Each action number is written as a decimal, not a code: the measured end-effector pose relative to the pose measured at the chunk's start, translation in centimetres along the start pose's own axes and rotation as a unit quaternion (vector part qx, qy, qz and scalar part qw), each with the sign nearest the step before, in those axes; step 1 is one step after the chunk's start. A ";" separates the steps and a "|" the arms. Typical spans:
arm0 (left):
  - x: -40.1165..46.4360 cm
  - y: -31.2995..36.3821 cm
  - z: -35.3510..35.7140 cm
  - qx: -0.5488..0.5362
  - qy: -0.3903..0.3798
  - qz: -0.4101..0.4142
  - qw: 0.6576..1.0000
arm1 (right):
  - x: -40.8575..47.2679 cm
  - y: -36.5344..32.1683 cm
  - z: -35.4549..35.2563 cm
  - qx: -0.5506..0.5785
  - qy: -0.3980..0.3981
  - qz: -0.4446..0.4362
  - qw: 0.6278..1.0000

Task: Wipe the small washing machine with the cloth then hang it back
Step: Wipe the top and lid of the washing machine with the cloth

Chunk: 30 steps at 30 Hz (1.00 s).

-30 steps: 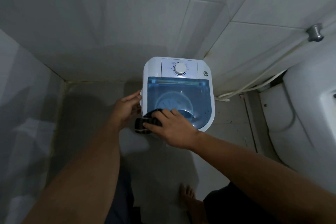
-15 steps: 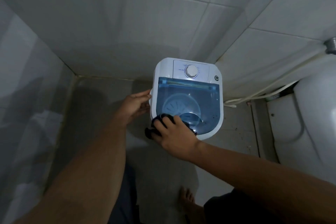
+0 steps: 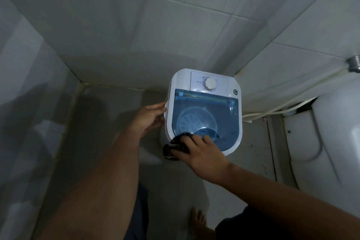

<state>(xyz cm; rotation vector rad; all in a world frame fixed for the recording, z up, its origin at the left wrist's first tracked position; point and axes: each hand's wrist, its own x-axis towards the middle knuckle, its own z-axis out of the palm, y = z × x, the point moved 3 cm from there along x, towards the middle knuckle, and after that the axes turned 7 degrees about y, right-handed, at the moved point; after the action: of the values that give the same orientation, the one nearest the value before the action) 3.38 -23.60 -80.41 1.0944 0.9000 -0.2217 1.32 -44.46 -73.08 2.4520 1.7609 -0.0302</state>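
While the left hand [image 3: 149, 118] lies flat against its left side, the small white washing machine [image 3: 204, 111] with a translucent blue lid stands in the floor's corner. The right hand [image 3: 202, 154] presses a bunched dark cloth [image 3: 176, 147] onto the lid's near-left corner.

A home bathroom: tiled walls [image 3: 136, 25], toilet [image 3: 331, 132] at three o'clock, small washing machine [image 3: 204, 111] on the floor [image 3: 109, 122]

the small washing machine [image 3: 204, 109] is white with round corners. it stands upright on the floor, in the corner where two tiled walls meet. its see-through blue lid [image 3: 206, 117] is shut, and a round plate with lines shows through it. behind the lid is a white round knob [image 3: 209, 84]. the cloth [image 3: 176, 147] is dark and bunched up. it lies on the near left corner of the machine and hangs a bit over the edge.
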 end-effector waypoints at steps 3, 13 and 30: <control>-0.3 0.1 0.0 -0.016 -0.008 0.002 1.000 | 0.7 2.9 -0.1 0.012 0.005 0.060 0.998; -0.3 -0.4 -0.2 -0.012 0.004 0.003 1.000 | 17.6 13.1 -1.8 -0.029 0.007 0.249 0.968; -0.3 -0.4 0.5 0.015 0.018 0.040 0.999 | -1.4 11.9 2.4 0.063 0.119 0.370 0.919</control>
<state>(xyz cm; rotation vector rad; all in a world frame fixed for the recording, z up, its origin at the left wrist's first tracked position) 3.20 -24.32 -80.39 1.1629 0.8855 -0.1509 12.21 -49.78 -74.27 3.1562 0.7908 0.2390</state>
